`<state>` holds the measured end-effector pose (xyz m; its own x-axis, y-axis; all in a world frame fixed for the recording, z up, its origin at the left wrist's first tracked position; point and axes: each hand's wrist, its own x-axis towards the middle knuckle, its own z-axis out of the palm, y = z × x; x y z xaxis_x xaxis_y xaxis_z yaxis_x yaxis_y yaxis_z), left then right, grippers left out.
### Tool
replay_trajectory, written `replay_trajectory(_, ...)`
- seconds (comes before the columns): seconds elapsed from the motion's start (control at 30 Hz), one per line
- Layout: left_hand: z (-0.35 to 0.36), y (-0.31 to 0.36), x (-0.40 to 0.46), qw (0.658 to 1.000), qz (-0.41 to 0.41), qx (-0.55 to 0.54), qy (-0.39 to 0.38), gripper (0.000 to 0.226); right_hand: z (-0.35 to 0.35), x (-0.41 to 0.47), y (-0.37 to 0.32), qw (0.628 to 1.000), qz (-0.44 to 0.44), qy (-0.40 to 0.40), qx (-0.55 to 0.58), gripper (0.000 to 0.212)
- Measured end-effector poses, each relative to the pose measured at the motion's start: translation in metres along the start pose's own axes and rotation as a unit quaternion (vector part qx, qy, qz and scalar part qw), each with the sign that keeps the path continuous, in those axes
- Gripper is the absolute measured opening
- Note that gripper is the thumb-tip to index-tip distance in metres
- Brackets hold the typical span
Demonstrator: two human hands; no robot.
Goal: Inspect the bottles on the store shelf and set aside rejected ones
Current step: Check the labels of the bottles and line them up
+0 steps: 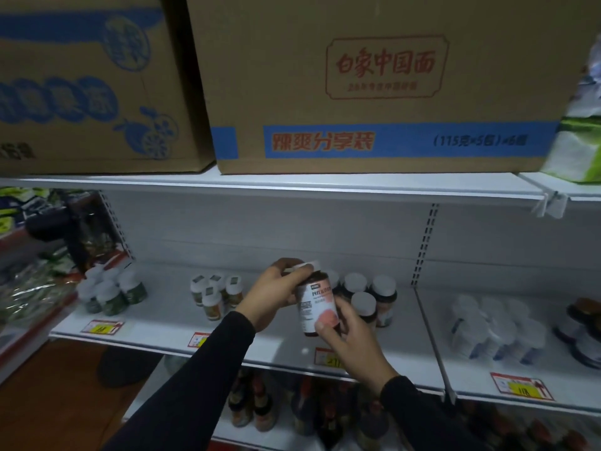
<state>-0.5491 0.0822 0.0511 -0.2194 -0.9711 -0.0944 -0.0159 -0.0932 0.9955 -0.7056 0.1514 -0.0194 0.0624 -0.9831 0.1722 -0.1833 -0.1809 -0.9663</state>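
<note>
I hold a dark brown bottle (pixel 313 304) with a white and pink label in front of the middle shelf. My left hand (pixel 276 294) grips its top, fingers curled over the white cap (pixel 309 265). My right hand (pixel 349 336) pinches the bottle's lower part from the right. Behind it stands a group of like bottles with white caps (pixel 367 296). Further left on the white shelf (pixel 156 317) are a cluster of small orange-labelled bottles (pixel 216 296) and a cluster of green-labelled bottles (pixel 112 292).
Two big cardboard boxes (pixel 374 83) sit on the top shelf. White-capped bottles (pixel 497 330) and dark jars (pixel 582 327) fill the shelf section at right. Dark bottles (pixel 309 408) stand on the shelf below. Price tags (pixel 102 327) line the shelf edge.
</note>
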Motion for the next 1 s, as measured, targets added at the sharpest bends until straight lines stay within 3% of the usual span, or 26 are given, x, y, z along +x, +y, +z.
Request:
replay_trajectory(0.07,-0.001,0.0,0.002,1.0,0.005,-0.008,0.01,0.032,0.005,0.001,-0.002,1.0,0.002,0.002,0.0,0.04)
replay_trajectory(0.2,0.002,0.0,0.003,0.998,0.017,-0.031,0.048,0.042,0.011,0.004,0.003,0.998,0.012,0.028,-0.047,0.073)
replay_trajectory(0.43,-0.007,-0.002,0.005,0.999,0.005,-0.036,-0.027,0.033,0.011,0.009,0.004,1.0,0.0,0.025,-0.001,0.049)
replay_trajectory(0.67,-0.001,-0.001,0.005,0.997,0.012,-0.058,0.047,0.043,0.012,0.009,-0.001,0.999,0.01,0.038,0.019,0.053)
replay_trajectory(0.87,-0.003,0.001,0.004,0.999,-0.002,-0.051,-0.009,0.036,0.012,0.008,0.002,0.998,0.016,0.034,0.043,0.042)
replay_trajectory(1.0,-0.006,0.002,0.003,0.999,0.001,-0.053,0.01,0.039,0.014,0.008,0.001,0.999,0.011,0.024,0.044,0.04)
